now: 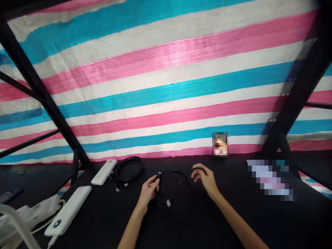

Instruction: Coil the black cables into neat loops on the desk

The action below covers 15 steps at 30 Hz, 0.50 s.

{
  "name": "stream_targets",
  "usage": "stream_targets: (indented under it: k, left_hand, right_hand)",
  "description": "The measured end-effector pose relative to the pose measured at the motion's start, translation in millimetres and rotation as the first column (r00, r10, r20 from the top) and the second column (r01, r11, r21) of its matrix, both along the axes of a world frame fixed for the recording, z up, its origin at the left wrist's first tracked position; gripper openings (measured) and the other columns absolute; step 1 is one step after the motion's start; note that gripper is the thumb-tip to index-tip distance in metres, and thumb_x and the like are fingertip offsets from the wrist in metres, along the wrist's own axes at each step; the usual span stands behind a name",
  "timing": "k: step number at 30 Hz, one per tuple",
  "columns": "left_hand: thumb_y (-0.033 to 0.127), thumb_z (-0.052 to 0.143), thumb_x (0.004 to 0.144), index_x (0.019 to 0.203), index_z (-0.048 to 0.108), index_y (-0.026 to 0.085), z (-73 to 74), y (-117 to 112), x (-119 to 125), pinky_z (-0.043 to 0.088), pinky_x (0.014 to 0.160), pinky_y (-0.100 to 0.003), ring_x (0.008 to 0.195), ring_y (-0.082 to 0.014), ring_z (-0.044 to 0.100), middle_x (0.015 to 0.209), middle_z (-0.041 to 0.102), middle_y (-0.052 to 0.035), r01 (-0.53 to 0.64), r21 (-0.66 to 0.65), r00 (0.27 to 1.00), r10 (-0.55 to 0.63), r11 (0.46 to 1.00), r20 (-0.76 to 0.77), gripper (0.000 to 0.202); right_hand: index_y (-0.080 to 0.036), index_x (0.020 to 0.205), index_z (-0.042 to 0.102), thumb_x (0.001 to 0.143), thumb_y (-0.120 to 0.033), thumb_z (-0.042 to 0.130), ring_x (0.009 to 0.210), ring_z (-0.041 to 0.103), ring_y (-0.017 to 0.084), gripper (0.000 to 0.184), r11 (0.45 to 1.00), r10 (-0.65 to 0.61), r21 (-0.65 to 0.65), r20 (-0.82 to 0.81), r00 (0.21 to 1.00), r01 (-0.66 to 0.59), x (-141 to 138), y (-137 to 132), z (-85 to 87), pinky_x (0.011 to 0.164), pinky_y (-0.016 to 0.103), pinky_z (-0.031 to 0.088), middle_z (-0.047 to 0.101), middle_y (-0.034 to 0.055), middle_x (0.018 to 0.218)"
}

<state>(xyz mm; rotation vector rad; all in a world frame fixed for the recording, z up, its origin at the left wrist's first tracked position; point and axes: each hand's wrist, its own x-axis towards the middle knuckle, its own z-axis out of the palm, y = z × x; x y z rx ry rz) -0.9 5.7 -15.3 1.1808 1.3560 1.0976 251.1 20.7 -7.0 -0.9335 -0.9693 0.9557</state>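
Observation:
A black cable (190,189) lies in a loose round loop between my two hands, low over the black tabletop. My left hand (148,192) is closed on the left side of the loop, with a dark connector end sticking up past the fingertips. Another connector (168,203), pale at its tip, rests inside the loop near the bottom. At the right of the loop my right hand (204,178) has its fingers curled, and a thin black stretch of cable runs over and between them. Where that stretch joins the loop is hard to make out against the dark table.
A coiled black cable (142,167) lies at the back left beside a white power bank (103,172). Nearer stands a second white power bank (71,207) with a lit display, next to white power strips (38,212). A blurred-out flat item (269,180) lies right. Black frame posts (293,79) flank a striped sheet.

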Motion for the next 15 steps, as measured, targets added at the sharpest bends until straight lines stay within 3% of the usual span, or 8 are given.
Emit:
stream_targets:
  k: [4,8,12,15]
  left_hand:
    - [0.054,0.07,0.058,0.128,0.045,0.005,4.0,-8,-15,0.029,0.037,-0.02,0.033,-0.0054,0.039,0.052,0.061,0.0015,-0.062,0.064,0.997,0.059,0.996,0.047,0.089]
    - [0.05,0.068,0.064,0.136,0.033,0.01,11.4,-11,-20,0.041,0.05,-0.022,0.05,-0.0104,0.057,0.077,0.071,-0.0058,-0.178,0.152,0.982,0.165,0.972,0.093,0.089]
    - [0.048,0.064,0.07,0.132,0.039,0.012,20.6,-12,-26,0.045,0.059,-0.023,0.067,-0.0145,0.065,0.089,0.072,-0.0095,-0.306,0.193,0.947,0.278,0.932,0.158,0.076]
    - [0.042,0.067,0.07,0.13,0.044,0.015,26.1,-11,-37,0.046,0.064,-0.023,0.071,-0.0135,0.065,0.09,0.071,-0.0074,-0.432,0.24,0.884,0.355,0.869,0.305,0.069]
  right_hand:
    - [-0.018,0.068,0.059,0.062,-0.055,0.069,0.045,0.057,0.013,0.039,0.997,0.0,-0.081,-0.233,0.973,-0.019,13,7,0.3,0.031,0.02,0.042,0.059,0.0018,0.066]
    - [-0.023,0.073,0.058,0.07,-0.063,0.058,0.043,0.051,0.01,0.041,0.994,0.049,-0.067,-0.457,0.888,-0.089,37,11,8.5,0.031,0.019,0.04,0.056,-0.0017,0.062]
    - [-0.023,0.074,0.058,0.07,-0.062,0.059,0.041,0.044,0.007,0.039,0.995,0.049,-0.037,-0.628,0.777,-0.093,62,8,17.4,0.033,0.017,0.038,0.049,-0.0051,0.057]
    - [-0.023,0.071,0.058,0.072,-0.061,0.059,0.04,0.04,0.006,0.038,0.996,0.071,0.003,-0.682,0.728,-0.094,77,6,18.9,0.033,0.016,0.037,0.044,-0.006,0.055]
